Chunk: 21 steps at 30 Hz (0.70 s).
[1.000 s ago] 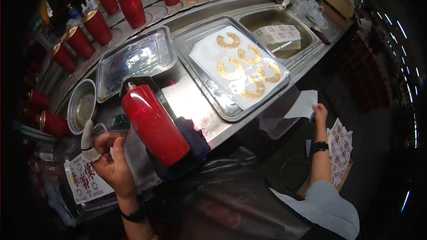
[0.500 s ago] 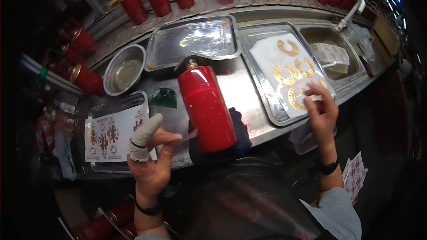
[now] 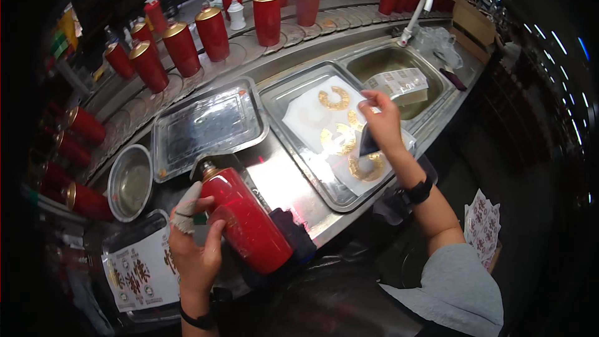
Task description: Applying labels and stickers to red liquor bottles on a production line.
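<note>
A red bottle (image 3: 249, 221) with a gold neck lies tilted on a dark pad at the counter's front edge. My left hand (image 3: 196, 249) grips its upper side; a white wrap covers one finger. My right hand (image 3: 382, 122) reaches over the steel tray (image 3: 312, 171) to the right. That tray holds a white sheet with curved gold labels (image 3: 336, 98). Thumb and fingers pinch a small dark piece (image 3: 368, 145) just above the labels; I cannot tell what kind of thing it is.
A bare steel tray (image 3: 209, 126) and a round steel bowl (image 3: 130, 181) sit behind the bottle. A tray of printed label sheets (image 3: 140, 268) is at lower left. Sink (image 3: 399, 62) and faucet (image 3: 417, 15) lie far right. Red bottles (image 3: 212, 28) line the curved shelf. More label sheets (image 3: 482, 224) lie lower right.
My right hand rose from the lower right to the label tray and now pinches a dark piece there. My left hand closed onto the red bottle. The view has swung left.
</note>
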Each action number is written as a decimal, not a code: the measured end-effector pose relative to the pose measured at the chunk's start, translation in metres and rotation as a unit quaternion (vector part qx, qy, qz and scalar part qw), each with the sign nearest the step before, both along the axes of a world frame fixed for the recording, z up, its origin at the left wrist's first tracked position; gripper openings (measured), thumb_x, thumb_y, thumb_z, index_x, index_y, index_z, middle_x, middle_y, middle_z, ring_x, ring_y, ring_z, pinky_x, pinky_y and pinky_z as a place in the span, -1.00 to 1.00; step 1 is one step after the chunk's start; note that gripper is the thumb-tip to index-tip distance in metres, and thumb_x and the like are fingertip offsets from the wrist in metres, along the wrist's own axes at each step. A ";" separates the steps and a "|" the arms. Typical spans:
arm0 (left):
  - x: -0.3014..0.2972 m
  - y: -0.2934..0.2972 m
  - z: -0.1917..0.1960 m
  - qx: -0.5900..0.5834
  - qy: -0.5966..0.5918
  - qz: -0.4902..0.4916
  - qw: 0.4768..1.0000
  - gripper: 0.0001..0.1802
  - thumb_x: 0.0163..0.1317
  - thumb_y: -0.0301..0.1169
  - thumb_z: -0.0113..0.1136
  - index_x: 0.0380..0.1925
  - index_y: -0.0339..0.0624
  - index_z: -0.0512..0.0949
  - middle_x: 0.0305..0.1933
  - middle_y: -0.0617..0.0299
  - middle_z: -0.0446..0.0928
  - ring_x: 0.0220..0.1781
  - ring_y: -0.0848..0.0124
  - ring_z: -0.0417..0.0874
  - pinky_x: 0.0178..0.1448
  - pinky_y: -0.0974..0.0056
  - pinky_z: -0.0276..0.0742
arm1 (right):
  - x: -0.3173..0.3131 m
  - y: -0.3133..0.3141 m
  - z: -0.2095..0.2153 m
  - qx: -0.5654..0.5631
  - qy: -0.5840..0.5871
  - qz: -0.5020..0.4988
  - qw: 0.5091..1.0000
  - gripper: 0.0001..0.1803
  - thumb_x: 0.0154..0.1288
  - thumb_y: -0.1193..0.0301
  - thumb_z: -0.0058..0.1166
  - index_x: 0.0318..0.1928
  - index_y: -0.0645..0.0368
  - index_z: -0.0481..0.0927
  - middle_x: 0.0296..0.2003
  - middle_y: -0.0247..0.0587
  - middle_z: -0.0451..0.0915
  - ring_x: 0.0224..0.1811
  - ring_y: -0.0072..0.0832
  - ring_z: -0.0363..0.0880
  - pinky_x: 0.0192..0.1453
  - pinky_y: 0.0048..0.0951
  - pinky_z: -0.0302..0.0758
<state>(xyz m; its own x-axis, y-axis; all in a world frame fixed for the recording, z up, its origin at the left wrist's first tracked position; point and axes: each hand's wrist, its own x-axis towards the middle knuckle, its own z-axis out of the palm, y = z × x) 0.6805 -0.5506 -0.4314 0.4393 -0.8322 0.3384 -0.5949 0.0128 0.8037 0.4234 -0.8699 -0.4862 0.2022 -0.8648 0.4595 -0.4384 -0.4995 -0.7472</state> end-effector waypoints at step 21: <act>0.050 0.015 -0.021 -0.030 0.201 0.152 0.967 -0.35 0.19 -0.53 0.16 0.31 -0.34 0.24 0.14 0.04 0.48 0.12 0.34 0.49 0.31 0.23 0.32 | -0.164 -0.221 -0.115 0.194 0.103 -0.021 0.975 -0.95 0.23 0.49 0.07 -0.30 0.15 0.57 -0.47 -0.24 0.57 -0.54 -0.42 0.50 -0.54 -0.40 0.40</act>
